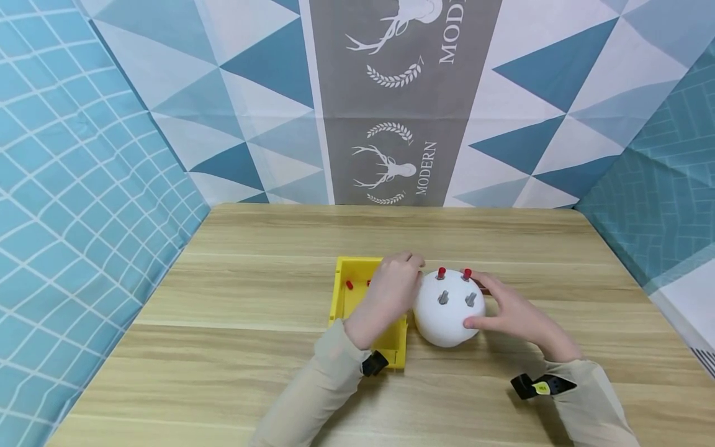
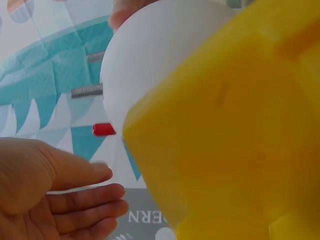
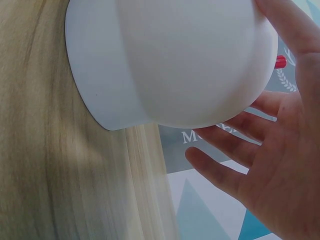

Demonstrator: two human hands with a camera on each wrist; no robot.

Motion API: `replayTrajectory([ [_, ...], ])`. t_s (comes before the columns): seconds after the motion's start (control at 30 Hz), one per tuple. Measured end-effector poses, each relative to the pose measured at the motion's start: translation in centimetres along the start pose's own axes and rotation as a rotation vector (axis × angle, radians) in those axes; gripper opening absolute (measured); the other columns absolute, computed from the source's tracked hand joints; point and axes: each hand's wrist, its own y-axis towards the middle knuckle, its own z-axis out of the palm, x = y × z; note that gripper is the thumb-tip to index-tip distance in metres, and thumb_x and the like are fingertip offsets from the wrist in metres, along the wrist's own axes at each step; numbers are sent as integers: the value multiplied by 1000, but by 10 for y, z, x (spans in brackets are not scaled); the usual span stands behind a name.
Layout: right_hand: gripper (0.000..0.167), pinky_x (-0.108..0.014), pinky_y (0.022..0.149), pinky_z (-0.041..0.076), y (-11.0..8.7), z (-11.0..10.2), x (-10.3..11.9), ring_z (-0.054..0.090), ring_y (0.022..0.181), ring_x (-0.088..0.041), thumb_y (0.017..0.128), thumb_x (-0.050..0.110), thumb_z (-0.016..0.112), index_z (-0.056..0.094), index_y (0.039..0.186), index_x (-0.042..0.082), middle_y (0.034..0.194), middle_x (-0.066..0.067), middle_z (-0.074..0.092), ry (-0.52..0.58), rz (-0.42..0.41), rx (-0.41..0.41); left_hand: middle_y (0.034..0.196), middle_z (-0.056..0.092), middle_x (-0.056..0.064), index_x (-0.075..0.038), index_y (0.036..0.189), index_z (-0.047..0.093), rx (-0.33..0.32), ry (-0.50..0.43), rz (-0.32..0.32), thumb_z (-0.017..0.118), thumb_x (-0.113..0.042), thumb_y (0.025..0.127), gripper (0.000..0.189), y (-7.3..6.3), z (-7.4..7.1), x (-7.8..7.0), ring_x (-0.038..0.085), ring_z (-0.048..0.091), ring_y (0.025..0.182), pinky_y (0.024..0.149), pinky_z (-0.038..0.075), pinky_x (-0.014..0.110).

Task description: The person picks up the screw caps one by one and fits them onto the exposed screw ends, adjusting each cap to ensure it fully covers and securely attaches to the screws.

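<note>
Dome (image 1: 441, 329) sits on table (image 1: 223, 372), right of tray (image 1: 335, 298). Right hand (image 1: 516, 313) grasps dome, thumb near side, fingers far; left hand (image 1: 393, 288) hovers beside it, fingers loose, nothing visibly held. I'd brace dome firmly, come square onto bare bolts (image 1: 444, 297), avoid nudging red caps (image 1: 467, 274).

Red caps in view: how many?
4. On the white dome: left red cap, right red cap. In the yellow tray: loose cap, another cap beside the left hand, which may hide more.
</note>
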Motion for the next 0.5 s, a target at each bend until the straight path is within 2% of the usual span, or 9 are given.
replayTrajectory([
  [0.3,84,-59,86,40,0,-1,1,48,113,-37,70,41,75,34,136,11,132,-14,43,-11,3,0,83,64,5,-6,89,66,26,14,-122,58,6,77,19,-3,1,14,18,61,76,72,50,29],
  [0.5,84,-59,86,40,0,-1,3,47,113,-37,70,40,75,34,136,10,132,-14,43,-6,10,4,76,62,8,-3,82,65,-24,24,-189,57,6,77,13,-6,4,20,22,63,69,60,51,30],
])
